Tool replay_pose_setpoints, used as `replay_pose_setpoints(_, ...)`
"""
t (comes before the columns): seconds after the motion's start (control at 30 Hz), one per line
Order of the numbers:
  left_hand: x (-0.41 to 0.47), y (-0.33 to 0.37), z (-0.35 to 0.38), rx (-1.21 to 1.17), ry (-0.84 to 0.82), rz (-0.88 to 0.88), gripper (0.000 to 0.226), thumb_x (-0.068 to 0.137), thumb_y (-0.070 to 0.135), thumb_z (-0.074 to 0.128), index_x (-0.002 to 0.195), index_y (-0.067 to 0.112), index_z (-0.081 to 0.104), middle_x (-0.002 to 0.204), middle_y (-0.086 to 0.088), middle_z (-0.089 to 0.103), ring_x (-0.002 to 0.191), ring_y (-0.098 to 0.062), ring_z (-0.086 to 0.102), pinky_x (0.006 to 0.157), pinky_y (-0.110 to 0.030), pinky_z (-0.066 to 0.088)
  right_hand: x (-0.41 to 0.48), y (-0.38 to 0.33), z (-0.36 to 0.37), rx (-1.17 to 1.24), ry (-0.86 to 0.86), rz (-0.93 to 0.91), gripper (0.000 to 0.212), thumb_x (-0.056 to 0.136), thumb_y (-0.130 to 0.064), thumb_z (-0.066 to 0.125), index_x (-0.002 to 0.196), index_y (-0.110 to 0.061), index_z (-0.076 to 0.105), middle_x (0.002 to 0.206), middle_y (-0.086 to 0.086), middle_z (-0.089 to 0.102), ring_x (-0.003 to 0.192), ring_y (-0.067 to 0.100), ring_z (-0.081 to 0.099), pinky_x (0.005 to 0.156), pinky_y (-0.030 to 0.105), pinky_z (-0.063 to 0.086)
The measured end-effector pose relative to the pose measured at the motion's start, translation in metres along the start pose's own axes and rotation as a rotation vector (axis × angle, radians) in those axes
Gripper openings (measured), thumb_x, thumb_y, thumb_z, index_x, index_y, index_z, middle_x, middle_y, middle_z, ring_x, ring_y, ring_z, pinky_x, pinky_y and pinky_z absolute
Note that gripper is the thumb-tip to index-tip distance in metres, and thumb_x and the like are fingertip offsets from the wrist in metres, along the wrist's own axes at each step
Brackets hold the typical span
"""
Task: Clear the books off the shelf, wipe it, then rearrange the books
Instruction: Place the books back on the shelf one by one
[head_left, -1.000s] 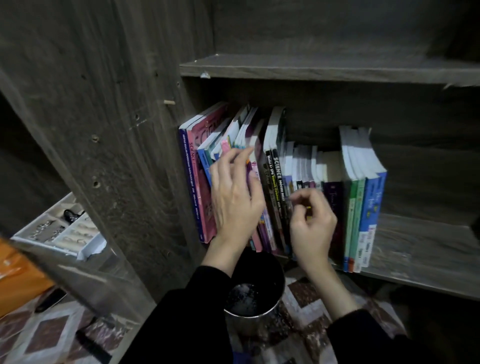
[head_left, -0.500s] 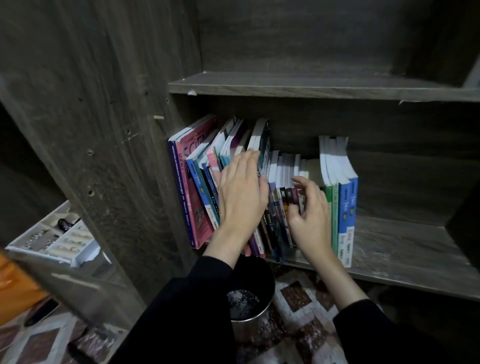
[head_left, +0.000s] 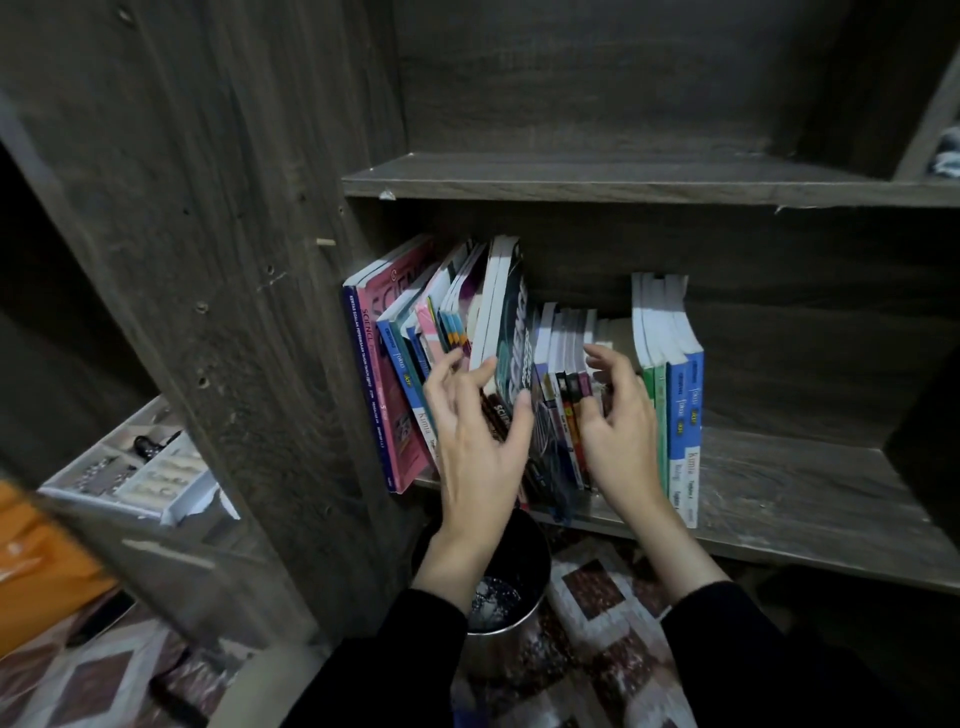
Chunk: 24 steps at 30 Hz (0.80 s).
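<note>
Head view: books (head_left: 680, 395) stand spines outward at the left end of the shelf (head_left: 789, 483), directly ahead of both hands. The left hand (head_left: 478, 447), fingers spread, rests on the leaning tall books (head_left: 501, 312); the right hand (head_left: 621, 441), nearer the short books (head_left: 563, 353), curls its fingers round them.

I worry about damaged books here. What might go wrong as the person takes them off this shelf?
1. The leaning books under the left hand may slide off the shelf into the metal pot below, which seems to hold something wet.
2. If the right hand pulls the short books out, the tall books beside them may topple.
</note>
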<state>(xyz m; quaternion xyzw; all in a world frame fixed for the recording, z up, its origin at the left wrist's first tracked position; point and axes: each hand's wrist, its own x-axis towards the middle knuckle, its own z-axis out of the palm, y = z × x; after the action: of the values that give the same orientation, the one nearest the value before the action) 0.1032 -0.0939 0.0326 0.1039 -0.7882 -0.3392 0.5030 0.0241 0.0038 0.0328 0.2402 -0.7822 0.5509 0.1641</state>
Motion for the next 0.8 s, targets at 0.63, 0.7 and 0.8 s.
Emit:
replay_pose_setpoints(0.63,0.015,-0.006,0.023,-0.03,0.001,-0.11,0.052,0.09,0.004,0.061,0.127,0.029,0.035,0.131,-0.036,0.048,0.038,-0.001,0.045,0.043,-0.008,0.04,0.003,0.0,-0.01,-0.026,-0.075,-0.003,0.047,0.092,0.001,0.049,0.135,-0.018,0.046,0.129,0.0,0.055,0.119,0.011,0.05,0.102,0.036,0.043)
replay_pose_setpoints(0.7,0.013,0.0,0.015,-0.03,0.008,-0.071,0.05,0.088,-0.001,0.063,0.127,0.017,0.04,0.125,-0.026,0.057,0.045,-0.011,0.055,0.044,-0.012,0.043,0.005,0.001,-0.009,-0.082,-0.093,-0.008,0.047,0.093,-0.002,0.049,0.138,-0.017,0.045,0.133,0.0,0.053,0.122,0.008,0.046,0.103,0.03,0.038)
replay_pose_setpoints(0.8,0.01,0.007,0.001,0.001,-0.018,-0.094,0.044,0.088,0.001,0.063,0.128,0.007,0.045,0.12,-0.026,0.062,0.061,-0.034,0.067,0.056,-0.012,0.048,0.007,0.0,-0.005,-0.172,-0.158,-0.039,0.047,0.096,-0.013,0.05,0.141,-0.022,0.041,0.137,-0.001,0.051,0.124,0.007,0.041,0.102,0.026,0.03)
